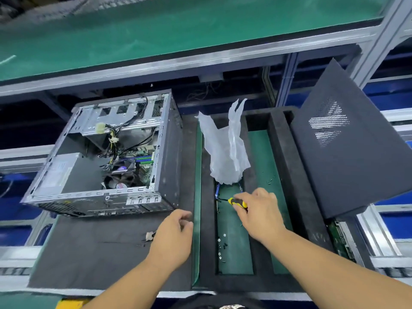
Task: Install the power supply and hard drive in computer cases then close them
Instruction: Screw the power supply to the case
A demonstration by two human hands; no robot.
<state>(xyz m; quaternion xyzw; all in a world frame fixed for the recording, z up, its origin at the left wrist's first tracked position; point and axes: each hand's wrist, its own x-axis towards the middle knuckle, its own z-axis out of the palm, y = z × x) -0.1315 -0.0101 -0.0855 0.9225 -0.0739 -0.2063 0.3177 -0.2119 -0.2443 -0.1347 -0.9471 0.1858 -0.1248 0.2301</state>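
An open computer case (107,152) lies on its side at the left on a dark mat, showing its motherboard, fan and cables; a grey power supply (64,172) sits inside its near-left corner. My right hand (260,212) grips a yellow-and-black screwdriver (237,202) over the foam tray's middle slot. My left hand (176,237) hovers above the mat near the tray's left edge, fingers loosely curled, holding nothing. The black side panel (347,152) leans at the right.
The black foam tray (260,253) has green-floored slots with several loose screws (223,246). A clear plastic bag (227,148) stands in the middle slot over a blue-edged part. A green circuit-board part (341,239) lies at the tray's right. A green shelf runs above.
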